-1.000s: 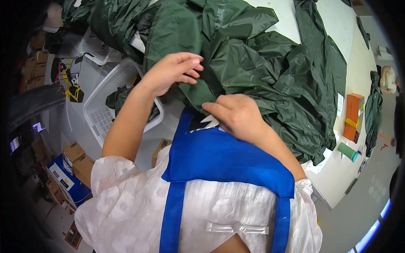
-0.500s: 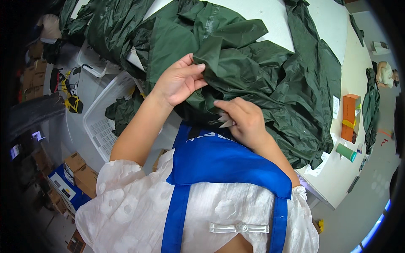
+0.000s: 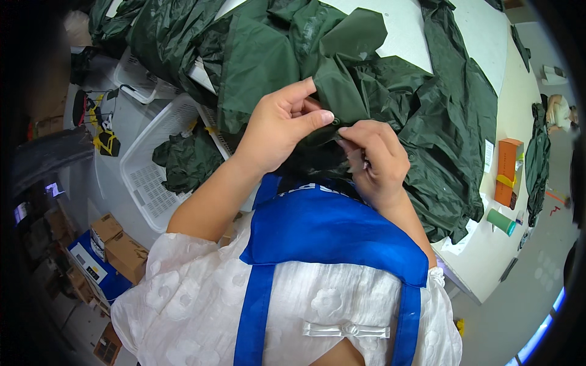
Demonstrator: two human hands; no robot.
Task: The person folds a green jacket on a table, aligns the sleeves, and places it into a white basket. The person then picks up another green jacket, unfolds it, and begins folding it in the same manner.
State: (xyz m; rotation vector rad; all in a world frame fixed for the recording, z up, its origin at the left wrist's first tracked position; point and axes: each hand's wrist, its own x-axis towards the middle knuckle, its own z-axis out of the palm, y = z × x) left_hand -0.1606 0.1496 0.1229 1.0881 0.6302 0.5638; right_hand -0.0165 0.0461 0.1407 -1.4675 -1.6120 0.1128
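A large dark green waterproof-looking garment lies crumpled over the table in front of me. With thumb and fingers closed, my left hand pinches the cloth at an edge. A small round eyelet or snap shows just beyond that thumb tip. Close on the right, my right hand has its thumb and index finger at the same edge. Tucked in its palm is a small pair of silver thread snips, blurred and partly hidden by the fingers.
White plastic baskets stand at the left, one holding green cloth. On the white table at right are an orange box and a green thread spool. Cardboard boxes sit lower left. Another person is far right.
Both hands have risen and come closer together at the cloth edge, the left moving right. The small round fitting now shows between them. The snips' blades have turned and are less visible.
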